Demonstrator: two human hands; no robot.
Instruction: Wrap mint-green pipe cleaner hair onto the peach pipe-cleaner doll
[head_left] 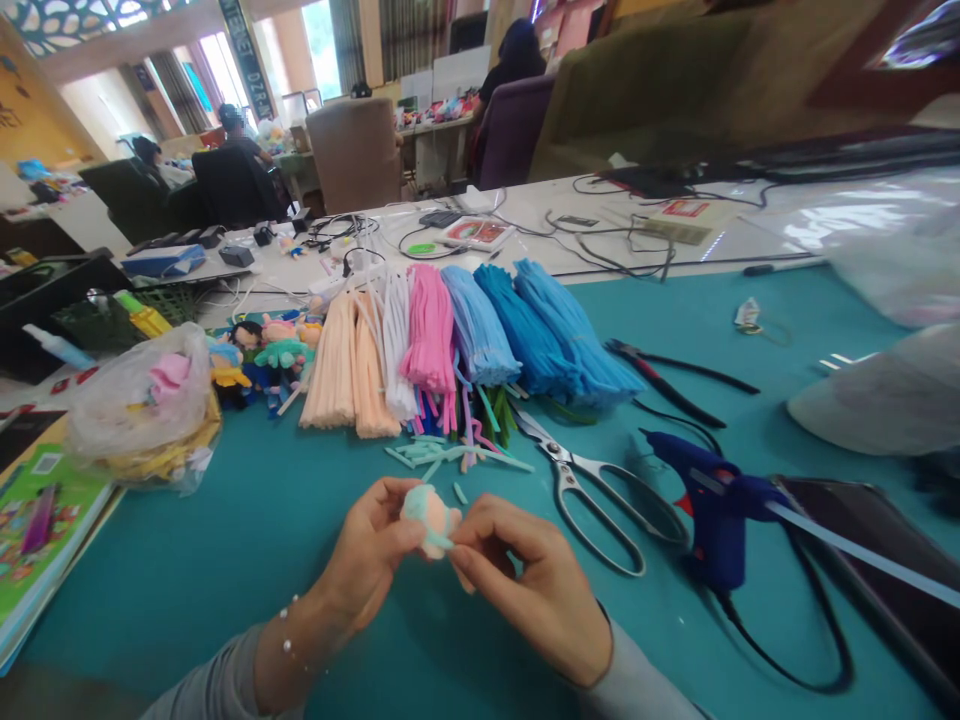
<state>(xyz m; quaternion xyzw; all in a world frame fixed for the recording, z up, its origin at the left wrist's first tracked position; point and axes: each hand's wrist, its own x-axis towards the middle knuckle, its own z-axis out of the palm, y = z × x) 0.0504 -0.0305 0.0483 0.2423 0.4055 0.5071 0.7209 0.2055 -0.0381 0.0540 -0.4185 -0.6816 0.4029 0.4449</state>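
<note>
A: What carried everything?

B: A teal surface [225,540]. I'll place the rest from the scissors [592,485] lying open near its middle. Beyond them, fanned out, lay the pipe cleaners [450,345] in peach, white, pink and blue bundles, with short cut bits scattered at their near ends. Right of the scissors stood a blue glue gun [712,510], stick loaded, cord trailing toward the viewer. Far left of them sat a clear bag [142,400] of scraps, and between bag and bundles a row of small dolls [259,360].

A: And the hands?

B: Both met just left of and nearer than the scissors. The left hand [371,560] and right hand [536,590] each had a closed grip on one small ball [429,515], peach with a mint strip over it, held clear of the surface.

A: Where did the ball sit in that grip?

B: Between the two sets of fingertips, left thumb and fingers behind it, right thumb and forefinger pinching the mint strip at its near side.

A: Which step, would you say?

B: Wrapping or shaping the fuzzy piece, I judged. The next move seemed to call for a steady left hold while the right fingers drew the strip snug around it.
</note>
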